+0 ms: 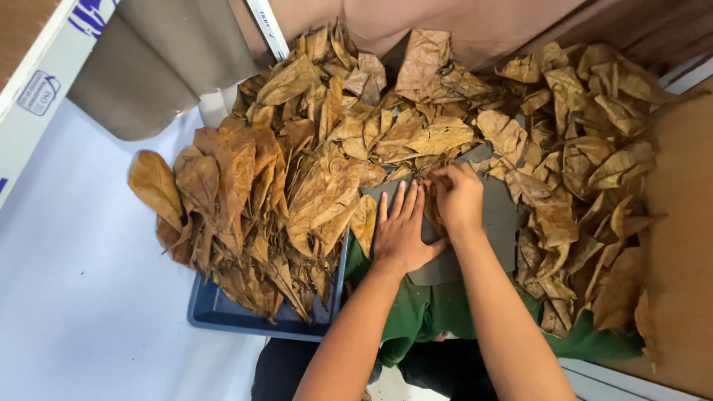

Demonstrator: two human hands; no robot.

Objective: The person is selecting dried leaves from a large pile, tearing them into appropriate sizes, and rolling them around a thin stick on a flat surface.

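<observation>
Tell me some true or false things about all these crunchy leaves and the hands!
1. The dried brown leaves are piled up. True.
2. The left hand lies flat on a grey board. True.
3. The tray under the left stack is red. False: it is blue.
4. The right hand is holding scissors. False: its fingers pinch a leaf.
5. A green cloth lies under the board. True.
</observation>
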